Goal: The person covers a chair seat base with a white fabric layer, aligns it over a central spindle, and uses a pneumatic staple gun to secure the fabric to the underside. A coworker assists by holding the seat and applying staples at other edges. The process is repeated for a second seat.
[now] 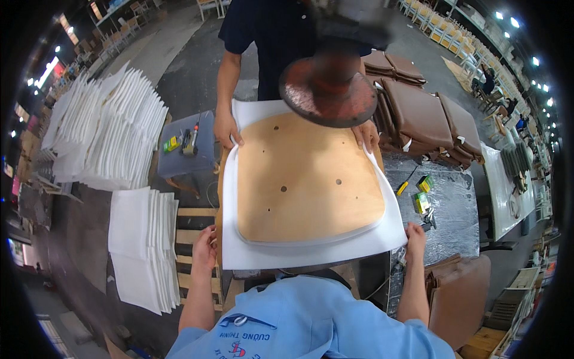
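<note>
Nearest, left hand (204,246) and right hand (414,234) each pinch a near corner of the white foam sheet (311,254) — soft, light, probably floppy — under the stiff plywood seat board (308,179), so corners suit gripping.

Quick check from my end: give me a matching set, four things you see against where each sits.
1. plywood seat board
2. round rust-red press plate
3. brown seat cushions
4. left hand

a. stacked at far right
b. lying on the white foam sheet
c. at the foam's near left corner
d. hanging above the board's far edge

Pairs: 1-b, 2-d, 3-a, 4-c
</note>
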`<state>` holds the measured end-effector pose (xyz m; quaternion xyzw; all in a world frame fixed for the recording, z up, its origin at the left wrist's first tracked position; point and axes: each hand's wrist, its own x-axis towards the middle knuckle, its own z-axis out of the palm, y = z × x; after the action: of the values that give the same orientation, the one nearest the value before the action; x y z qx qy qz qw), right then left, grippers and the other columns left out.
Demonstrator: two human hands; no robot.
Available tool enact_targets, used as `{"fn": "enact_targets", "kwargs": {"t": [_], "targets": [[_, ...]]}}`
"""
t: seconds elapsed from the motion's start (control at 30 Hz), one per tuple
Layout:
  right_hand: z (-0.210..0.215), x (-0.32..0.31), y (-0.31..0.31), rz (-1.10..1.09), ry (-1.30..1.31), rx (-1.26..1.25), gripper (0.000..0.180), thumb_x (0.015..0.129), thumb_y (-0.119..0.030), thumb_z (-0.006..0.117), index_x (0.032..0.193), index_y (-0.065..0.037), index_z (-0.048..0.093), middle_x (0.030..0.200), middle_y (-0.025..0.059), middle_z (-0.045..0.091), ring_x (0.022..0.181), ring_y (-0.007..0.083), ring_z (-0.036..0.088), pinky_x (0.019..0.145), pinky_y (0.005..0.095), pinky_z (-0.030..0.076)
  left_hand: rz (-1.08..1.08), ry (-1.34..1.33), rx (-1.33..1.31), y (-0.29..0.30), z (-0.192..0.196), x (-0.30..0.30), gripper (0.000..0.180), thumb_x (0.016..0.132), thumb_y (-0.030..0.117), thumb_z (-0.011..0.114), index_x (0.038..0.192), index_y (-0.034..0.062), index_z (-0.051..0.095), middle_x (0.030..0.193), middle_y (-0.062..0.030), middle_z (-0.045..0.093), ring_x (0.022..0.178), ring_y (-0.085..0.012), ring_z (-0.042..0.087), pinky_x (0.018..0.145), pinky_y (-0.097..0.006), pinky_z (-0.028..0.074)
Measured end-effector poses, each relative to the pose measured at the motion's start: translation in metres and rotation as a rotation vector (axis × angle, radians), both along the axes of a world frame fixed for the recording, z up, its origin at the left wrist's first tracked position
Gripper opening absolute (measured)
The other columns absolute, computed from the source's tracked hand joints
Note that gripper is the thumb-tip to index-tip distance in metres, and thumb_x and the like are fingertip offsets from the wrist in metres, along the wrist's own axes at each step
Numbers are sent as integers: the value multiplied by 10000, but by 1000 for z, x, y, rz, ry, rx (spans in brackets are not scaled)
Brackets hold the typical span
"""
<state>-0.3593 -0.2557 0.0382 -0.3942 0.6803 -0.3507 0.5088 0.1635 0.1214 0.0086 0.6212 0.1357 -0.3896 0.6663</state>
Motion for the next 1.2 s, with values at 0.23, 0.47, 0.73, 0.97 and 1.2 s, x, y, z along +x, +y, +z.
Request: {"fn": "enact_targets", "kwargs": {"t": [0.23, 0.47, 0.73, 0.97, 1.2], "targets": [[-3, 101, -104, 609, 291, -153, 488, 1074, -491, 664, 1207, -31, 753, 1091, 95, 784, 970, 293, 749, 806, 477, 574, -308, -562, 351, -111, 16, 36, 370, 1068, 387, 751, 1108, 19, 735, 944, -21, 729, 839, -127, 644, 749, -317, 511], [-1, 137, -75, 462, 747, -358, 449, 1077, -450, 624, 1043, -6, 680, 1033, 274, 745, 1006, 506, 718, 876, 585, 537, -378, -954, 724, -133, 10, 11, 395, 1068, 367, 658, 1172, -14, 668, 1062, -276, 748, 1072, -502, 710, 933, -559, 527], [-9, 139, -64, 407, 767, -443, 422, 1101, -432, 598, 1071, -14, 647, 1049, 259, 703, 1014, 500, 699, 870, 603, 530, -329, -954, 625, -137, 10, 11, 376, 1074, 353, 654, 1115, -21, 639, 1089, -278, 736, 1045, -480, 711, 915, -534, 529], [-9, 139, -63, 368, 766, -385, 404, 1099, -426, 603, 1085, -24, 644, 1057, 249, 699, 1002, 486, 700, 866, 598, 535, -282, -905, 527, -138, 7, 14, 388, 1057, 348, 691, 1121, -35, 675, 1066, -262, 756, 1013, -460, 727, 894, -504, 539], [-7, 144, -57, 381, 841, -510, 366, 1099, -397, 609, 1096, -31, 624, 1057, 237, 678, 1000, 482, 696, 854, 594, 558, -282, -1020, 562, -142, 10, 12, 455, 1037, 400, 729, 1145, -41, 698, 1089, -271, 763, 1031, -458, 739, 902, -513, 550]]}}
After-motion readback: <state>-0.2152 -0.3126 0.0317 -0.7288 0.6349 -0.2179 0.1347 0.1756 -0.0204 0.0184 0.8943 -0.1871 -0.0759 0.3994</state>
